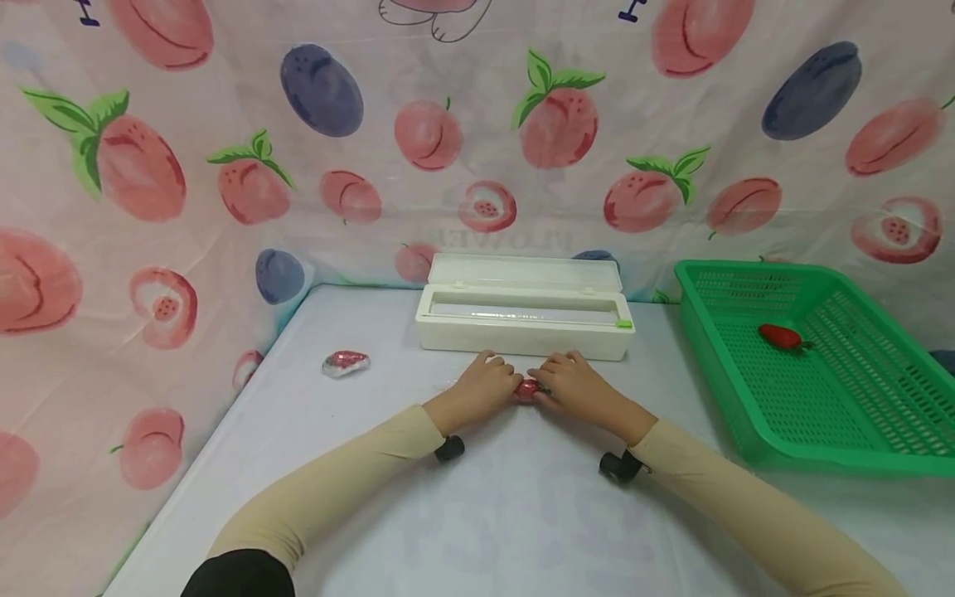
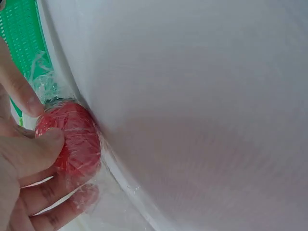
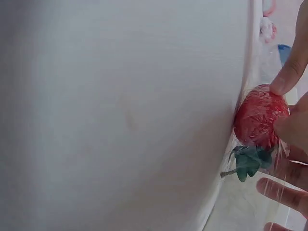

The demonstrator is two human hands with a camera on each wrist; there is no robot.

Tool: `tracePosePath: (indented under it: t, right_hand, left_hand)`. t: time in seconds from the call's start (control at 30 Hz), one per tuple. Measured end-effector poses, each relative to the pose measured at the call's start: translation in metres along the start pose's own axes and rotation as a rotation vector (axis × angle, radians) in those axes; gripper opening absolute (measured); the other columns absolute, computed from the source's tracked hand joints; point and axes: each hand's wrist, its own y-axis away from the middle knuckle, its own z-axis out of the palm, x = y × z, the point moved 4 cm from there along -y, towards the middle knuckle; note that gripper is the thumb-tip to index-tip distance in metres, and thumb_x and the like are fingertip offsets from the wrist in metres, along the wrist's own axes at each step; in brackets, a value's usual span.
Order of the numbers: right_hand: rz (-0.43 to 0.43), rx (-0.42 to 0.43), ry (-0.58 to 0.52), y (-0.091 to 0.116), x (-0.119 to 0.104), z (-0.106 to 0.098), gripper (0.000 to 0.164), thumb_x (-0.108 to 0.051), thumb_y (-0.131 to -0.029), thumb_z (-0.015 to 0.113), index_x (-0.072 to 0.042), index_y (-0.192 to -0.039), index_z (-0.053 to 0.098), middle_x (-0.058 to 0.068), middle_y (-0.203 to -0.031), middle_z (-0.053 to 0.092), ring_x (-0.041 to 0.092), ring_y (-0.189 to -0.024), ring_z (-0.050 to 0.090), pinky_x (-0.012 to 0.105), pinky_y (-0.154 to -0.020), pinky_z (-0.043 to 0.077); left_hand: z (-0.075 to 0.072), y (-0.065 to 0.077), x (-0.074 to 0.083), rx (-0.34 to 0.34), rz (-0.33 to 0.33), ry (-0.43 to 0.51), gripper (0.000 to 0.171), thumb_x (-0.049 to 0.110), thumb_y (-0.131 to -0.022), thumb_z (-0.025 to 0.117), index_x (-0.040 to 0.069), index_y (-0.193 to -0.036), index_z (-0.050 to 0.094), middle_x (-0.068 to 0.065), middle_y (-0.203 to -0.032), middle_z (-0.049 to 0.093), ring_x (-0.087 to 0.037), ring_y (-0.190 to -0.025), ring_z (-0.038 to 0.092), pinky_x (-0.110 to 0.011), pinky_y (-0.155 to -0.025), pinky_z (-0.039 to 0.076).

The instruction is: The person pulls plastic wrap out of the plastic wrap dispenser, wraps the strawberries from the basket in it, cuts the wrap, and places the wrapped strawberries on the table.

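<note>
A red strawberry (image 1: 526,391) with green leaves is wrapped in clear cling film, low over the white table between both hands. My left hand (image 1: 485,388) grips it, thumb on the red side and fingers beneath, as the left wrist view shows on the strawberry (image 2: 82,139). From the other side my right hand (image 1: 585,394) pinches the same strawberry near its leafy end. In the right wrist view, film stretches over the leaves (image 3: 248,161) and against the right fingers. Loose film bunches beyond the leaves in the left wrist view.
Behind the hands stands a white cling film dispenser (image 1: 522,338) with its lid raised. A film-wrapped strawberry (image 1: 346,362) lies on the table at left. At right, a green basket (image 1: 734,406) holds a red strawberry (image 1: 779,336). A fruit-print curtain (image 1: 477,99) hangs behind.
</note>
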Motion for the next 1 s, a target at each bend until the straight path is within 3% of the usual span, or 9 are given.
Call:
tracePosePath:
  t: [0.2,0.43,0.6,0.8,1.0]
  right_hand:
    - [0.004,0.005,-0.006,-0.001,-0.001,-0.003,0.03,-0.025,-0.081,0.071,-0.007,-0.104,0.069,0.004,-0.095,0.07,0.021,-0.096,0.059,0.045,-0.086,0.044]
    - [0.056,-0.064,-0.023,-0.002,0.0,-0.001,0.028,-0.023,-0.084,0.067,-0.006,-0.106,0.068,0.005,-0.097,0.07,0.023,-0.097,0.058,0.047,-0.086,0.044]
    - [0.077,-0.113,-0.07,-0.002,-0.001,0.004,0.031,-0.024,-0.088,0.064,-0.004,-0.112,0.065,0.007,-0.101,0.069,0.024,-0.1,0.057,0.049,-0.089,0.042]
    - [0.065,-0.124,-0.055,-0.001,0.0,0.007,0.043,-0.033,-0.082,0.07,-0.005,-0.115,0.064,0.006,-0.102,0.068,0.024,-0.102,0.057,0.049,-0.09,0.042]
    - [0.12,-0.209,-0.067,-0.003,0.002,0.011,0.039,-0.028,-0.085,0.067,-0.004,-0.116,0.063,0.009,-0.106,0.067,0.027,-0.106,0.056,0.05,-0.092,0.041]
  left_hand:
    - [0.002,0.0,-0.001,-0.06,-0.022,0.038,0.03,0.029,-0.094,0.054,0.015,-0.119,0.063,0.0,-0.109,0.069,-0.017,-0.106,0.061,-0.039,-0.103,0.04]
    - [0.006,0.0,-0.002,-0.064,-0.037,0.081,0.05,0.042,-0.087,0.062,0.013,-0.128,0.058,-0.002,-0.114,0.067,-0.019,-0.111,0.059,-0.042,-0.106,0.036]
    - [0.007,0.002,-0.002,-0.082,-0.044,0.067,0.052,0.04,-0.085,0.065,0.012,-0.128,0.057,-0.003,-0.117,0.066,-0.019,-0.111,0.059,-0.041,-0.106,0.036]
    - [0.007,0.004,0.001,-0.088,-0.039,0.033,0.056,0.042,-0.088,0.061,0.011,-0.134,0.052,-0.004,-0.121,0.064,-0.019,-0.115,0.058,-0.042,-0.106,0.037]
    - [0.007,0.004,0.003,-0.062,-0.017,0.027,0.059,0.043,-0.088,0.061,0.012,-0.137,0.048,-0.003,-0.121,0.063,-0.02,-0.113,0.058,-0.043,-0.105,0.038]
